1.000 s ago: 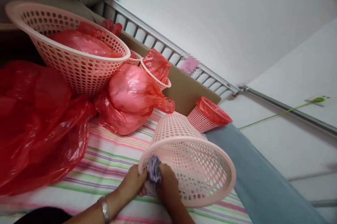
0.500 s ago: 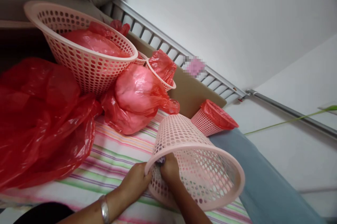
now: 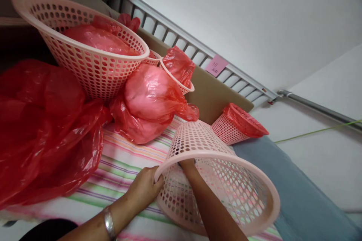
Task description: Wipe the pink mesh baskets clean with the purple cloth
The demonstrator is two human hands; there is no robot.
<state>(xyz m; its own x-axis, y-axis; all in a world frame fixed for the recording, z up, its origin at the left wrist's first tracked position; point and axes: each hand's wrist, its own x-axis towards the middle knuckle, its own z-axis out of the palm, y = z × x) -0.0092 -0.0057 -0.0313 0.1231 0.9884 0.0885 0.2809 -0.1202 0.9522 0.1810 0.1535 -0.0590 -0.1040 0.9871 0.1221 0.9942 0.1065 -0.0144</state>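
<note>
Basket (image 3: 195, 139): left hand (image 3: 145, 188) is gripping rim (image 3: 216, 155); right hand (image 3: 187, 163) is reaching inside, grip unseen; deeper reach is needing steadiness.

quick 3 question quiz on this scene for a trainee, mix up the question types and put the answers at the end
1. Multiple choice: what does the left hand hold?
A) a crumpled red plastic bag
B) the rim of the tipped, pale pink, perforated plastic basket
C) the metal railing

2. True or false: the shiny silver bracelet is on the right wrist.

3. Fill in the blank: the right hand is ______ the tipped basket.

Key: 1. B; 2. false; 3. inside
</note>
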